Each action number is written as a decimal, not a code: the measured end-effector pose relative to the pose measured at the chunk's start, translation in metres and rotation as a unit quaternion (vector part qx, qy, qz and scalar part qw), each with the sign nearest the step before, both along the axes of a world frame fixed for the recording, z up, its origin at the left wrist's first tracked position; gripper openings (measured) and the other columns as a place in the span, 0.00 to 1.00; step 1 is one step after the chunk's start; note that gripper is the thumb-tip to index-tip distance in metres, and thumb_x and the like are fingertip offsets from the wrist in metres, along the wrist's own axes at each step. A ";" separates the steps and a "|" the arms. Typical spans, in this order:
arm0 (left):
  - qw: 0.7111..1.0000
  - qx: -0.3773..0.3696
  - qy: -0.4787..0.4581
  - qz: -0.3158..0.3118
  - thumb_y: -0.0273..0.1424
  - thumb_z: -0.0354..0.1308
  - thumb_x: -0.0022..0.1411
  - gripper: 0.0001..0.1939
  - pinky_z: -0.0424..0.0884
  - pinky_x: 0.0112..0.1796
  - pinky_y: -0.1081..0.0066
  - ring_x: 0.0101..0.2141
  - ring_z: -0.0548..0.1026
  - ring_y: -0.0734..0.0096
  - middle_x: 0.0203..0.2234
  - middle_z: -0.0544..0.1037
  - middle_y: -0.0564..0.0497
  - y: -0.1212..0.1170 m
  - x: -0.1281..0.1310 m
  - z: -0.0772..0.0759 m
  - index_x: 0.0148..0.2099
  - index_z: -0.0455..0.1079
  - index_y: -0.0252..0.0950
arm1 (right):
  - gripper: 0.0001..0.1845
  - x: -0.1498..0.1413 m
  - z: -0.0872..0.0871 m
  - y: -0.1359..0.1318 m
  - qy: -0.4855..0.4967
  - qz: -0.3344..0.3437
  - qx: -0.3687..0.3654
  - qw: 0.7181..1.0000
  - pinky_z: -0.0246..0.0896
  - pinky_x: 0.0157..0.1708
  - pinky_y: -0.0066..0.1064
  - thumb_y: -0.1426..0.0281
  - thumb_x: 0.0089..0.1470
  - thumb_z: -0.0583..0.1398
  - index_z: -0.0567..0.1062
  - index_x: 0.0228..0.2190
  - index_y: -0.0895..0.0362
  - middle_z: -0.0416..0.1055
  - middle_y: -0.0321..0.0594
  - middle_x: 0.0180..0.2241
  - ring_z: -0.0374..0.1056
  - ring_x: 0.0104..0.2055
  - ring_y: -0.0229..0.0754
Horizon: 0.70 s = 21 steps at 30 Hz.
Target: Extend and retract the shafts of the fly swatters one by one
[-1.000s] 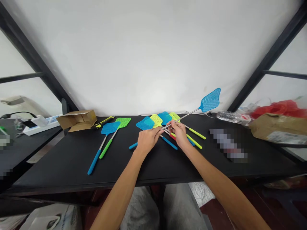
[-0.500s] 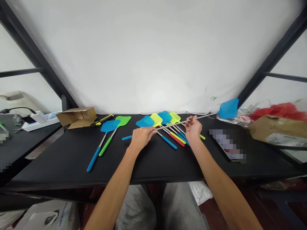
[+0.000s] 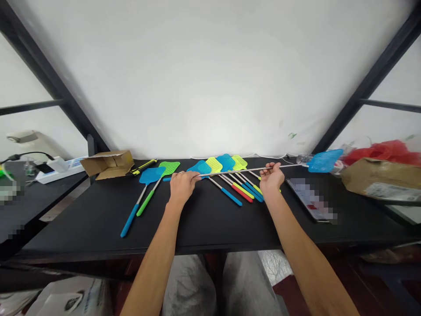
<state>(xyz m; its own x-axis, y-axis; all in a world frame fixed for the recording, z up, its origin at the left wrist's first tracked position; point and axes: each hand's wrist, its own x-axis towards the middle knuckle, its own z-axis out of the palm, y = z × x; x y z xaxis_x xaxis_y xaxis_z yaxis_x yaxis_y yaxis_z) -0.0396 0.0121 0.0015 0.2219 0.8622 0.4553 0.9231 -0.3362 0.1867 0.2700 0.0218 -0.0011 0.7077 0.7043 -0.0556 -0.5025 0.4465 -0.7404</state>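
A fly swatter with a blue head (image 3: 325, 161) is stretched across the table, its thin metal rod (image 3: 233, 171) long and nearly level. My left hand (image 3: 182, 186) is closed around the rod's left end, where a bit of blue handle (image 3: 167, 179) sticks out. Farther right, the fingers of my right hand (image 3: 272, 177) pinch the same rod, palm turned up. Behind and below the rod lie several shorter fly swatters, with a yellow head (image 3: 214, 165) and a blue head (image 3: 226, 162) among them. Left of my hands rest a blue swatter (image 3: 151, 175) and a green swatter (image 3: 169, 167).
An open cardboard box (image 3: 110, 164) and a yellow-black cutter knife (image 3: 144, 166) sit at the back left. A phone (image 3: 309, 199) lies on the right of the black table (image 3: 210, 232), near a brown package (image 3: 378, 177) and red material (image 3: 384, 151). A power strip (image 3: 62, 170) is far left.
My hands have moved apart, left hand leftward and right hand slightly rightward. The swatter's rod shows longer between them and lies more level; its blue head has shifted right and down.
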 end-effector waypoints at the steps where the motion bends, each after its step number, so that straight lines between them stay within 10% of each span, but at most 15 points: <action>1: 1.000 0.003 -0.003 0.011 0.43 0.50 0.68 0.17 0.62 0.44 0.62 0.41 0.75 0.57 0.38 0.82 0.47 0.001 -0.002 0.000 0.48 0.78 0.45 | 0.20 0.002 -0.001 0.001 -0.005 -0.005 0.003 1.000 0.57 0.18 0.23 0.53 0.61 0.55 0.64 0.25 0.55 0.64 0.30 0.22 0.56 0.17 0.29; 21: 0.998 -0.032 0.012 0.052 0.59 0.45 0.63 0.31 0.57 0.30 0.70 0.35 0.77 0.60 0.29 0.80 0.45 -0.005 -0.004 0.002 0.36 0.77 0.40 | 0.21 0.009 0.000 -0.004 -0.009 -0.039 0.071 0.997 0.52 0.17 0.24 0.52 0.62 0.52 0.60 0.25 0.54 0.61 0.29 0.20 0.52 0.16 0.30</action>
<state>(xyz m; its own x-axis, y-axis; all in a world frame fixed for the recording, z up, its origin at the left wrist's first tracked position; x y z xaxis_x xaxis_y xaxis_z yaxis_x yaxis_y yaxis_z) -0.0432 0.0072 0.0036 0.1405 0.9078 0.3951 0.9566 -0.2274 0.1822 0.2792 0.0178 -0.0015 0.7606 0.6469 0.0543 -0.4492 0.5849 -0.6754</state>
